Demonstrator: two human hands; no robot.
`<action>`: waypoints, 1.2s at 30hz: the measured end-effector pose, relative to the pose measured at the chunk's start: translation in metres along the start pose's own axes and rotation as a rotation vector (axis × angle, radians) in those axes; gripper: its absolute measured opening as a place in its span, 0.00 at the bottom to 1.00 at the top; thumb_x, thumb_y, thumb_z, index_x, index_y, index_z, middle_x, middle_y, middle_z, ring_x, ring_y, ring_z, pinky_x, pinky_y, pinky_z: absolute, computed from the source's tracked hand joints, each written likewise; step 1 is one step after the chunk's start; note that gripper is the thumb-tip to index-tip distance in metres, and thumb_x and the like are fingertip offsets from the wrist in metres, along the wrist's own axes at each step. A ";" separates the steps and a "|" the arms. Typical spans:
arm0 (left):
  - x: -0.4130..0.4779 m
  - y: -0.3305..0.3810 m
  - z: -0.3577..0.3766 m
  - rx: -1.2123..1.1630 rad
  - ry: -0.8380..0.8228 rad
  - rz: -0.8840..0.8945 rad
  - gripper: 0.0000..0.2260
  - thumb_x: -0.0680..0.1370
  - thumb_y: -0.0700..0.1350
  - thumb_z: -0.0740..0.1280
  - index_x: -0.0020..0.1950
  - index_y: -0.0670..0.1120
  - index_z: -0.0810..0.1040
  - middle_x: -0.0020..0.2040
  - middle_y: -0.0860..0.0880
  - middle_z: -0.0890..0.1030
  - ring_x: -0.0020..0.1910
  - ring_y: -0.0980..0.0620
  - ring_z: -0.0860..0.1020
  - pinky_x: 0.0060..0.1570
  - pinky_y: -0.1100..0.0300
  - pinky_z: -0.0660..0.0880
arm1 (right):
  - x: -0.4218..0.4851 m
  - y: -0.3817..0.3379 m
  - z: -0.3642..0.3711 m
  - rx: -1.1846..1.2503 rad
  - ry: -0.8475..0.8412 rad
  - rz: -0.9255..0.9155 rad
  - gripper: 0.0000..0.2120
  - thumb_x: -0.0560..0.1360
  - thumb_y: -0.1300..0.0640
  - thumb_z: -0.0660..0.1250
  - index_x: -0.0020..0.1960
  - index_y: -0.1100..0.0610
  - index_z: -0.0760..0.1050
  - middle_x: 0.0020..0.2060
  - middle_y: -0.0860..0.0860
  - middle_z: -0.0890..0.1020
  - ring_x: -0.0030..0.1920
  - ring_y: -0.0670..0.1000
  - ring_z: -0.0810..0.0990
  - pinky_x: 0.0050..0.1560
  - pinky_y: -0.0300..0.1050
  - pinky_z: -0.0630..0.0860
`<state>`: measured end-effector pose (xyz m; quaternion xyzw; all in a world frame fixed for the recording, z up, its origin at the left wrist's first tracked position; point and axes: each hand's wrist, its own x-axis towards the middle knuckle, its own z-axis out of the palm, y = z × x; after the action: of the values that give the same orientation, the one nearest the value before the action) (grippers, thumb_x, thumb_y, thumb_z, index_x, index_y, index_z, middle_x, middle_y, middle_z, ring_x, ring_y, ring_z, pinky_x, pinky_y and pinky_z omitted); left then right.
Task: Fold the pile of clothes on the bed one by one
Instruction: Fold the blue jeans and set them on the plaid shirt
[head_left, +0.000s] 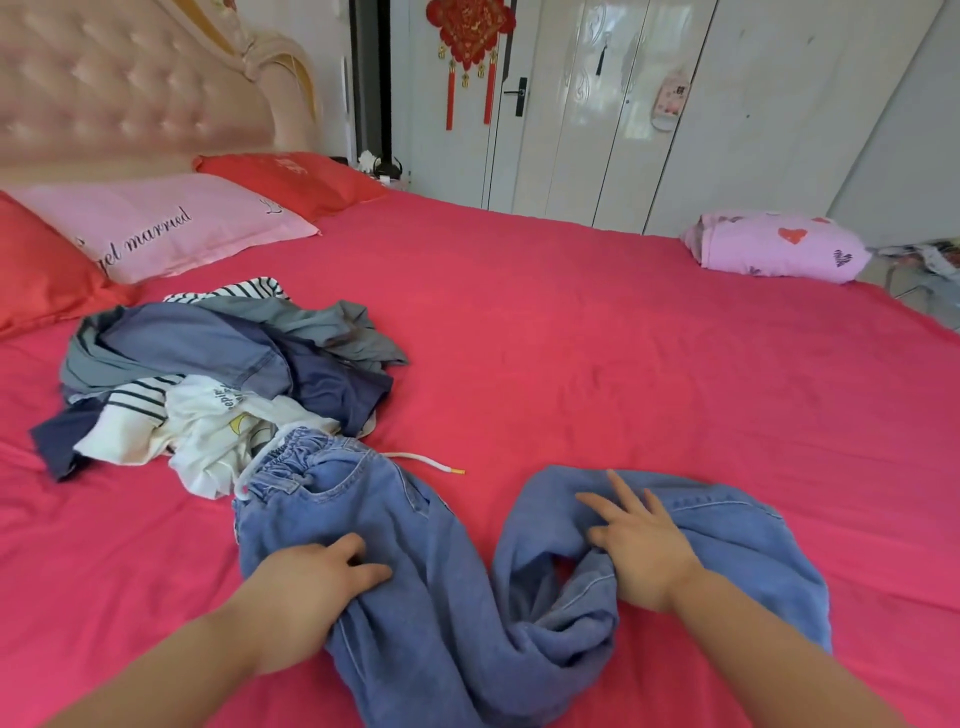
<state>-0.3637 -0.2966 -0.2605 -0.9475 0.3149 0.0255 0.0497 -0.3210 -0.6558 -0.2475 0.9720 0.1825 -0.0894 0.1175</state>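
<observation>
**A:** Surroundings first.

**B:** At 9 o'clock on the hot-pink bed sheet (571, 338): heap of unfolded clothes (208, 374), grey-blue, navy, striped and white. Touching the heap's 5 o'clock edge: elastic waistband of the light-blue denim jeans (415, 571). White drawstring with a yellow tip (426, 461) loose on the sheet, at 3 o'clock from the waistband. At 10 o'clock: pale-pink pillow (156, 228), with one red pillow (291, 182) behind it and another red pillow (41, 270) in front, under a tufted pink headboard (130, 78). At 2 o'clock, near the far edge: lilac folded bundle with red hearts (779, 247). At 12 o'clock: red knot ornament with tassels (470, 41); glossy white wardrobe doors (649, 104) at 1 o'clock.

**A:** Any readable writing?

**B:** "married" in black script on the pale-pink pillow; the word before it partly covered. Pale lettering on the far red pillow and the print on a white garment in the heap: too small to read.

**A:** Hands and jeans?

**B:** Jeans at 6 o'clock, nearest, bent in a U with the legs doubled back up. Left hand (311, 587) at 7 o'clock on the thigh below the waistband, fingers bent onto the denim, thumb toward 3 o'clock; pinching or only pressing, cannot tell. Right hand (644, 551) at 5 o'clock, palm down, fingers straight and spread, flat on the doubled leg. Hands well apart, with a strip of sheet between.
</observation>
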 end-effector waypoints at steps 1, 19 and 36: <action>-0.001 0.000 0.001 -0.007 -0.008 -0.011 0.36 0.44 0.50 0.74 0.52 0.63 0.74 0.37 0.61 0.75 0.23 0.64 0.73 0.19 0.71 0.66 | 0.001 0.001 -0.002 -0.026 0.007 -0.053 0.14 0.75 0.51 0.56 0.57 0.49 0.75 0.76 0.44 0.50 0.73 0.51 0.33 0.73 0.61 0.45; 0.031 0.051 -0.045 -0.092 0.391 -0.186 0.26 0.59 0.43 0.61 0.55 0.52 0.80 0.44 0.54 0.81 0.34 0.50 0.81 0.20 0.59 0.75 | -0.106 0.139 -0.095 -0.409 0.120 0.453 0.19 0.68 0.45 0.62 0.58 0.45 0.68 0.54 0.42 0.78 0.59 0.48 0.74 0.54 0.42 0.69; 0.010 0.053 -0.049 -0.193 0.450 -0.308 0.22 0.67 0.56 0.65 0.54 0.45 0.81 0.52 0.44 0.80 0.50 0.39 0.79 0.46 0.44 0.78 | -0.130 0.063 -0.002 0.089 0.263 0.389 0.24 0.67 0.57 0.58 0.62 0.53 0.75 0.54 0.53 0.79 0.56 0.57 0.78 0.57 0.53 0.73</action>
<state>-0.3864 -0.3504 -0.2171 -0.9662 0.1668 -0.1636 -0.1086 -0.4160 -0.7558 -0.2052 0.9964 0.0013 0.0545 0.0649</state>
